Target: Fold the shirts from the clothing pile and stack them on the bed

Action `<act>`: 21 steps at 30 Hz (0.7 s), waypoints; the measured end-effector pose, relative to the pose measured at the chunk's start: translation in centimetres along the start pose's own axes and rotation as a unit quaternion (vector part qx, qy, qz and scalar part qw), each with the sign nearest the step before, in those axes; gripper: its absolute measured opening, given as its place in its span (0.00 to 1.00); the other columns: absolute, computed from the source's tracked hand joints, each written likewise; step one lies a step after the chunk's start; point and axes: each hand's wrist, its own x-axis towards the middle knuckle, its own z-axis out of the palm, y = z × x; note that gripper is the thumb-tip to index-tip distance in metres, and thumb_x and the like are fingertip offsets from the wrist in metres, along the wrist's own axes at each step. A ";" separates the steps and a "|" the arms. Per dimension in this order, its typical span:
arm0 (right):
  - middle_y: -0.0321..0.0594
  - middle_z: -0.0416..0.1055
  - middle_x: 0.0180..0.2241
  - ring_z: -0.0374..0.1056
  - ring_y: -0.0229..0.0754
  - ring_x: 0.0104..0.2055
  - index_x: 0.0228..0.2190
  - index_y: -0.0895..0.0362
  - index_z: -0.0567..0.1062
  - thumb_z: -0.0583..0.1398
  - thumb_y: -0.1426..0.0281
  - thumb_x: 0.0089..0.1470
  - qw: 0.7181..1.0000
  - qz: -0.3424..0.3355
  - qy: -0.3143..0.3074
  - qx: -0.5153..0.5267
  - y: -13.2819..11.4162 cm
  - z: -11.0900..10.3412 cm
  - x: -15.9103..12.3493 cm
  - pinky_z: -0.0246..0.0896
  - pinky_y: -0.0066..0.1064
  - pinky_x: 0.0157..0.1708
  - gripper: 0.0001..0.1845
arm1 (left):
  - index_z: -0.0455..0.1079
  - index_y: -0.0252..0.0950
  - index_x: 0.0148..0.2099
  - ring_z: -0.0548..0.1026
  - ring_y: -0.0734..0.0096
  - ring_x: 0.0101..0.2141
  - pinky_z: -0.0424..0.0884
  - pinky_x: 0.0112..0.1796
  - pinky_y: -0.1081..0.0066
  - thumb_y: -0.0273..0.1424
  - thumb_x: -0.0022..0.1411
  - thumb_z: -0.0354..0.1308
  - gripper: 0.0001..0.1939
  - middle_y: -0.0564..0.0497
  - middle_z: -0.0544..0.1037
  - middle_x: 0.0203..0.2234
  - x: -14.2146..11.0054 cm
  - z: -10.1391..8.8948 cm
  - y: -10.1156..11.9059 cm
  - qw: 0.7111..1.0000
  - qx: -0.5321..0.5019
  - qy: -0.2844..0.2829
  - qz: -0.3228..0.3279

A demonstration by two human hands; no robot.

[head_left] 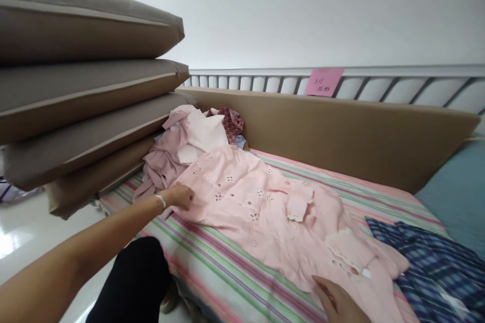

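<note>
Nearest, the right hand (338, 304), its grip unclear, touches a pale pink, eyelet-patterned cloth garment (261, 232) lying across a multicoloured striped sheet (227, 265); the curled left hand (181, 196) pinches its left end. Beyond sit crumpled pink and white clothes (204, 131), then a long brown panel (322, 136).

A thin pale bangle (162, 201) circles the left wrist (168, 198); black legwear (131, 280) shows.

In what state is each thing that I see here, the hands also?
Pink garment: spread out, lightly wrinkled
Clothes pile: crumpled, heaped
Plaid cloth: rumpled, partly out of frame
Cushions: stacked
Note: written on
Sheet: spread beneath the garment
Left hand: curled at garment's edge, grip unclear
Right hand: cut off by frame, grip unclear
</note>
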 end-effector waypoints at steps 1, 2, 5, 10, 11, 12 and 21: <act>0.43 0.78 0.34 0.74 0.49 0.38 0.30 0.52 0.76 0.52 0.56 0.46 1.000 0.008 -0.001 0.005 0.2 -0.1 0.1 0.69 0.37 0.41 0.18 | 0.74 0.40 0.26 0.74 0.64 0.28 0.66 0.35 0.68 0.31 0.39 0.63 0.06 0.53 0.78 0.22 0.1 -0.6 -0.2 1.000 0.002 -0.004 0.000; 0.43 0.78 0.35 0.74 0.49 0.38 0.30 0.53 0.76 0.52 0.56 0.46 1.000 0.014 -0.003 0.010 0.4 -0.2 0.3 0.69 0.37 0.41 0.18 | 0.74 0.39 0.25 0.73 0.66 0.26 0.65 0.32 0.71 0.32 0.41 0.62 0.05 0.54 0.77 0.21 0.2 -1.4 -0.5 1.000 0.000 -0.005 0.003; 0.44 0.78 0.36 0.73 0.49 0.40 0.32 0.53 0.76 0.52 0.55 0.46 0.999 0.033 -0.011 0.021 0.8 -0.2 0.5 0.68 0.37 0.42 0.20 | 0.74 0.38 0.27 0.72 0.69 0.25 0.63 0.28 0.74 0.34 0.48 0.57 0.07 0.54 0.77 0.22 0.8 -4.2 -1.0 0.999 -0.013 0.025 0.019; 0.43 0.77 0.40 0.72 0.48 0.44 0.35 0.53 0.76 0.51 0.54 0.47 0.996 0.072 -0.045 0.034 0.5 -0.4 0.4 0.67 0.34 0.43 0.23 | 0.74 0.37 0.34 0.74 0.66 0.33 0.64 0.35 0.72 0.35 0.57 0.50 0.12 0.48 0.79 0.31 3.8 -5.5 -0.7 0.992 -0.017 0.124 0.018; 0.43 0.77 0.40 0.72 0.48 0.44 0.36 0.54 0.76 0.51 0.53 0.47 0.995 0.077 -0.048 0.035 0.4 -0.4 0.4 0.67 0.34 0.44 0.23 | 0.74 0.36 0.33 0.74 0.64 0.33 0.64 0.36 0.70 0.33 0.57 0.50 0.11 0.46 0.79 0.31 4.6 -4.9 -0.5 0.990 -0.014 0.137 0.013; 0.44 0.76 0.41 0.71 0.48 0.45 0.36 0.54 0.76 0.50 0.53 0.47 0.995 0.081 -0.050 0.035 0.4 -0.5 0.4 0.66 0.35 0.44 0.24 | 0.73 0.36 0.32 0.74 0.63 0.34 0.64 0.37 0.69 0.32 0.57 0.51 0.11 0.45 0.79 0.30 5.2 -4.1 -0.2 0.989 -0.011 0.149 0.008; 0.43 0.76 0.42 0.70 0.48 0.46 0.37 0.53 0.76 0.50 0.50 0.45 0.991 0.108 -0.076 0.033 0.2 -0.5 0.6 0.64 0.36 0.47 0.27 | 0.70 0.36 0.48 0.64 0.53 0.54 0.57 0.52 0.56 0.29 0.59 0.51 0.15 0.41 0.70 0.52 4.4 1.0 1.0 0.959 -0.018 0.281 -0.022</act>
